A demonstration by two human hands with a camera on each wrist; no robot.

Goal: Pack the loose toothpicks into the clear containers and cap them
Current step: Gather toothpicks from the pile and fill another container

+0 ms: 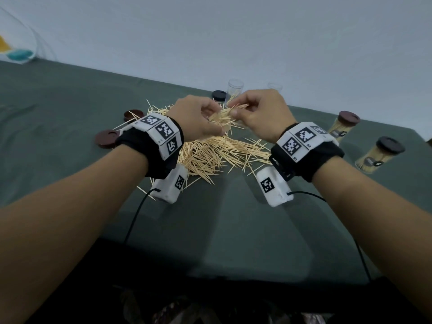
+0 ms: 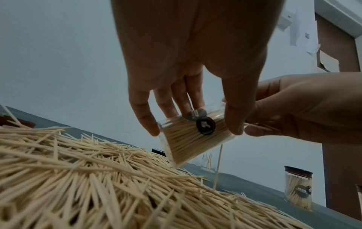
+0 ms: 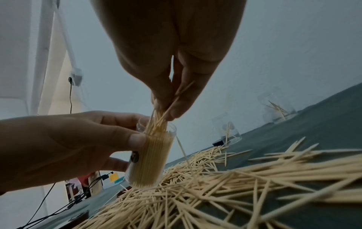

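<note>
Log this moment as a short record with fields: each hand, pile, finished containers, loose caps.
left hand: holds a nearly full clear container, tilted above the pile
right hand: pinches toothpicks at the container mouth
pile: loose on the green cloth
capped containers: two at right, full
loose caps: three

Toothpick pile (image 1: 210,155) mid-table — capped containers (image 1: 342,127) right, loose caps (image 1: 106,138) left, perhaps two open containers (image 1: 235,86) behind.
</note>
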